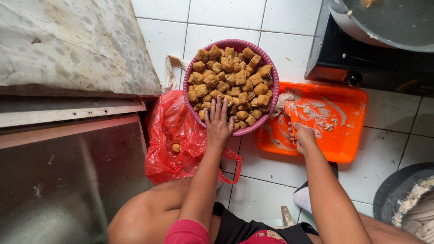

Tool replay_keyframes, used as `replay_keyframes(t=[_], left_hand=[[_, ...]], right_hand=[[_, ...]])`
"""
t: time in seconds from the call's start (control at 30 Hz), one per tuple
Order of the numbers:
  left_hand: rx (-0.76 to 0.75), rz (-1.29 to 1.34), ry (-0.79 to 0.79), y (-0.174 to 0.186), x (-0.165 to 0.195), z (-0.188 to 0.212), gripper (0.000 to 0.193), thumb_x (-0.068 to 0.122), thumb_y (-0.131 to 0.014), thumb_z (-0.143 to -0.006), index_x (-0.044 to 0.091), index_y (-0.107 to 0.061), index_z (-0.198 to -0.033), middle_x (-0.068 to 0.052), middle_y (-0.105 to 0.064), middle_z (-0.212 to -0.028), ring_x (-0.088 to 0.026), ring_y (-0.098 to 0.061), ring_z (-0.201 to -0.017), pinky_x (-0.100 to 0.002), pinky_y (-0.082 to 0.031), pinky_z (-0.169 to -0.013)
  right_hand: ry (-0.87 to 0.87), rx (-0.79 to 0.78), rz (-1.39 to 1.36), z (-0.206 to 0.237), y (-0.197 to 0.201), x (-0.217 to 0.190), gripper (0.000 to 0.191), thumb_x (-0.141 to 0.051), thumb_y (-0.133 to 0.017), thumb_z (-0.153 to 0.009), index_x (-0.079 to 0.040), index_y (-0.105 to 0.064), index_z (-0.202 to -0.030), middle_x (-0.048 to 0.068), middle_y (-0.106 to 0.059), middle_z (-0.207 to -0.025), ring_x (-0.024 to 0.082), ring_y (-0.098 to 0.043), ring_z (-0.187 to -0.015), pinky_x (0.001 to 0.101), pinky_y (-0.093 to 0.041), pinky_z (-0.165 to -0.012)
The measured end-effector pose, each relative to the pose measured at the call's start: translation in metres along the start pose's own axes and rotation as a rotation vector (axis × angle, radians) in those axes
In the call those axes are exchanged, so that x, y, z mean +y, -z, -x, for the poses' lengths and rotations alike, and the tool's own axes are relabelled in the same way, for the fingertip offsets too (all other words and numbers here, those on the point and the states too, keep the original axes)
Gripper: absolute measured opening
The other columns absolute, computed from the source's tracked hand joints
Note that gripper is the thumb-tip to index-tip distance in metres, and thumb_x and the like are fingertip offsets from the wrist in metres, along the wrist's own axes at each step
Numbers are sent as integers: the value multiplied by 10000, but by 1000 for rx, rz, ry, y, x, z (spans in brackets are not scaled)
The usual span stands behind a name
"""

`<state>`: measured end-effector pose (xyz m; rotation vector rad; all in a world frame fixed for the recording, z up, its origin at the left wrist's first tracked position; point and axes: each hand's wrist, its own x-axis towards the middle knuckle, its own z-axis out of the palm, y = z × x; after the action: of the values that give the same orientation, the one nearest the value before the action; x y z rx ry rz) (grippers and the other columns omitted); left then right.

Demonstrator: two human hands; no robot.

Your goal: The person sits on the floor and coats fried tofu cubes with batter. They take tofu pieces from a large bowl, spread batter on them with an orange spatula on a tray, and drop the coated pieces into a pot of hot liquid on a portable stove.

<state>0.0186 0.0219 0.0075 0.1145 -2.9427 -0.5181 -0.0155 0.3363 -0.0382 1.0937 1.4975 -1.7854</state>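
Golden-brown fried tofu cubes [230, 81] heaped, puffy, wrinkled.

The left hand [218, 121] lies flat on fried tofu cubes [230, 81] in a pink basket [269, 106]; the right hand [302, 137] rests in an orange tray [348, 144] smeared with paste

Bare arms and bare knees; a short pink sleeve [187, 231] on the left arm, black shorts [235, 228] with a small patterned patch
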Motion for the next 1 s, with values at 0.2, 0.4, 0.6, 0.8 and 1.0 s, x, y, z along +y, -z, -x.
replay_keyframes(t=[0.2, 0.4, 0.6, 0.8, 1.0], left_hand=[[-8, 28, 11, -4, 7, -1, 769, 305, -657, -952, 183, -304, -1625, -71, -263, -1703, -283, -270, -1565, -571, -178, -1269], [-22, 44, 16, 1, 8, -7, 748, 305, -662, -943, 179, -339, -1606, -89, -279, -1693, -293, -275, -1559, -575, -177, -1263], [-30, 53, 29, 3, 4, -8, 714, 285, -672, -936, 172, -378, -1577, -95, -286, -1689, -300, -280, -1555, -578, -177, -1257], [27, 124, 30, -4, -1, -9, 543, 226, -695, -923, 115, -482, -1411, -104, -320, -1668, -315, -317, -1538, -582, -189, -1256], [117, 68, -33, -10, -4, -12, 373, 193, -703, -940, 128, -529, -1263, -70, -553, -1476, -281, -504, -1393, -548, -261, -1250]], right_hand=[[64, 27, -39, -12, -24, -10, 264, -255, -521, -1071, -62, -643, -1203, 43, -634, -884, 119, -503, -629, 286, -454, -547], [166, -18, 7, -25, -29, -16, 270, -253, -530, -1076, -85, -651, -1248, 47, -700, -973, 149, -606, -744, 338, -550, -625], [231, -46, 65, -35, -25, -16, 272, -251, -541, -1078, -82, -661, -1253, 47, -725, -1008, 136, -632, -810, 295, -538, -677], [283, -68, 160, -29, -8, -5, 244, -264, -544, -1083, -93, -648, -1222, 52, -715, -1006, 113, -642, -841, 286, -470, -637], [376, -243, 96, -14, 23, -17, 174, -216, -560, -1054, -84, -580, -1166, 92, -727, -1001, 149, -686, -836, 276, -542, -721]])
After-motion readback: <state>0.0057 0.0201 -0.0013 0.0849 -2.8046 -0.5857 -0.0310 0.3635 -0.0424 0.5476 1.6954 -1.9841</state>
